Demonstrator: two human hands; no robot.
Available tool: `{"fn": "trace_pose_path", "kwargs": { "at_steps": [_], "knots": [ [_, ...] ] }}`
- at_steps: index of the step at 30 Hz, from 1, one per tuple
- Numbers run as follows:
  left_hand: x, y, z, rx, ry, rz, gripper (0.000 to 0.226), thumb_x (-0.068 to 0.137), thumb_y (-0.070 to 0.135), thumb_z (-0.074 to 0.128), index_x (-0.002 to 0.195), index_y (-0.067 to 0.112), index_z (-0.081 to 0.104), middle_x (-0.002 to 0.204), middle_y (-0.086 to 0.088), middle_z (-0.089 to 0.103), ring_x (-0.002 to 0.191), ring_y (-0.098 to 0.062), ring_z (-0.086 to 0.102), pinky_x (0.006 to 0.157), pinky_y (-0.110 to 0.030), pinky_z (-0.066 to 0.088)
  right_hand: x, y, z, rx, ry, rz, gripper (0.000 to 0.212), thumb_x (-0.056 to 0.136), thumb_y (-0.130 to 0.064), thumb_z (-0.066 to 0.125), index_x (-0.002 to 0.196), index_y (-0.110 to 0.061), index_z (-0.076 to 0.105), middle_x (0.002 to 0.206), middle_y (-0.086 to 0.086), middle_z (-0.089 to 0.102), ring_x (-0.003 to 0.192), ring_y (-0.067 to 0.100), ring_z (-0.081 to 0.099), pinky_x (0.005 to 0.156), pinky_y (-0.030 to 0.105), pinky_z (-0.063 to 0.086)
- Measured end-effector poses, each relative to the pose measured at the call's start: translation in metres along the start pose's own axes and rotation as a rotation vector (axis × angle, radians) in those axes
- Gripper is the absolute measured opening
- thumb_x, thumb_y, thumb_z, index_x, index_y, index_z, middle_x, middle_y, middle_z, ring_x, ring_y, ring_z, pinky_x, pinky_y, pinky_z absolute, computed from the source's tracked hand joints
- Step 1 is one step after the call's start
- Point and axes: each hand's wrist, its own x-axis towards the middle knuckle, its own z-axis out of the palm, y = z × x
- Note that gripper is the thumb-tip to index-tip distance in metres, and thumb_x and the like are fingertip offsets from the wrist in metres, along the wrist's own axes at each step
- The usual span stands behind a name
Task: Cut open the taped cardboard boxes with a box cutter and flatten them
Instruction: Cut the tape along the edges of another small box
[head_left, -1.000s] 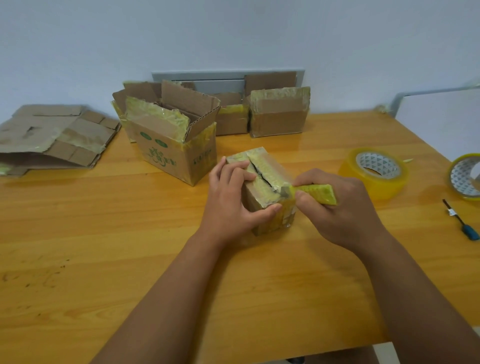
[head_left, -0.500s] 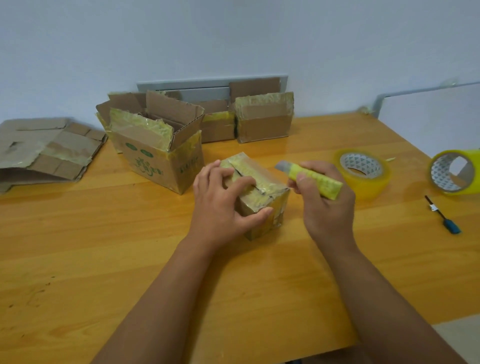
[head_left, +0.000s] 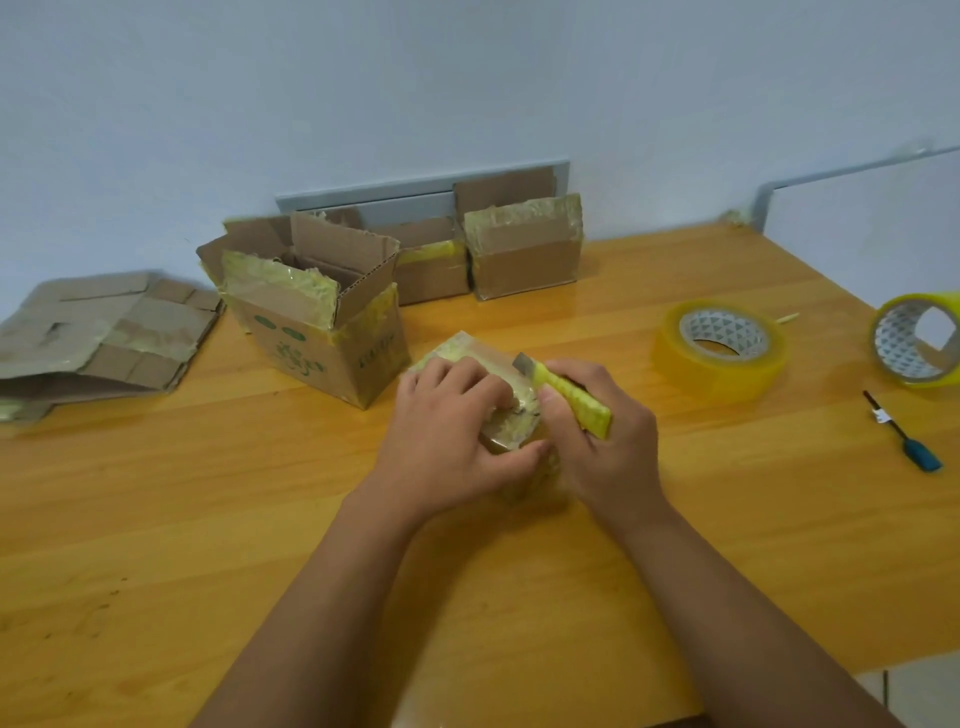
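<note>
**Cutter at the top of the small taped box**

Centre of the frame: the right hand (head_left: 605, 441) is wrapped around the yellow box cutter (head_left: 569, 397), fingers curled round its handle, and the grey blade end points up and left onto the top of the small taped box (head_left: 511, 428). The left hand (head_left: 452, 436) clamps that box from the left side, fingers curled over its top and the thumb reaching across its near face. Much of the box is hidden under both hands; its far corner shows just above the left knuckles. It sits on the wooden table (head_left: 260, 519).

Moving outward, just left of the hands stands an opened box with green print (head_left: 317, 325), flaps up. Behind it, against the wall in the upper middle, two more taped boxes (head_left: 524, 249) sit side by side. Far left, a pile of flattened cardboard (head_left: 104, 332) lies at the table edge.

Off to the right, a roll of yellowish tape (head_left: 722, 348) lies flat, and a second tape roll (head_left: 919, 338) stands tilted at the right edge of the frame. Below that one, a small blue-tipped tool (head_left: 904, 434) lies on the wood.
</note>
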Motion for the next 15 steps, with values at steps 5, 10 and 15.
{"fn": "trace_pose_path", "kwargs": {
  "at_steps": [5, 10, 15],
  "knots": [
    [0.009, -0.001, -0.012, -0.035, -0.206, -0.048, 0.061, 0.065, 0.083, 0.037, 0.102, 0.040, 0.059, 0.099, 0.015, 0.044, 0.099, -0.009, 0.032, 0.094, -0.034, 0.026, 0.006, 0.005, -0.001, 0.227, 0.023, 0.149, 0.017, 0.095, -0.032, 0.058, 0.108, -0.042, 0.063, 0.101, -0.019, 0.068, 0.087, 0.010, 0.069, 0.071, 0.040, 0.058],
    [0.025, 0.006, -0.012, 0.076, -0.263, 0.055, 0.048, 0.069, 0.073, 0.051, 0.089, 0.029, 0.046, 0.097, 0.009, 0.039, 0.096, -0.012, 0.026, 0.087, -0.032, 0.023, 0.007, 0.009, -0.002, 0.259, 0.049, 0.194, 0.015, 0.094, -0.034, 0.059, 0.107, -0.039, 0.064, 0.100, -0.015, 0.069, 0.088, 0.018, 0.071, 0.073, 0.047, 0.057],
    [0.023, 0.013, -0.008, 0.021, -0.168, 0.137, 0.054, 0.071, 0.067, 0.060, 0.089, 0.019, 0.041, 0.105, 0.004, 0.043, 0.095, -0.009, 0.031, 0.081, -0.022, 0.027, 0.010, 0.007, -0.002, 0.349, 0.093, 0.279, 0.014, 0.092, -0.036, 0.060, 0.102, -0.044, 0.064, 0.096, -0.004, 0.072, 0.091, 0.023, 0.071, 0.076, 0.048, 0.058]
  ]
}}
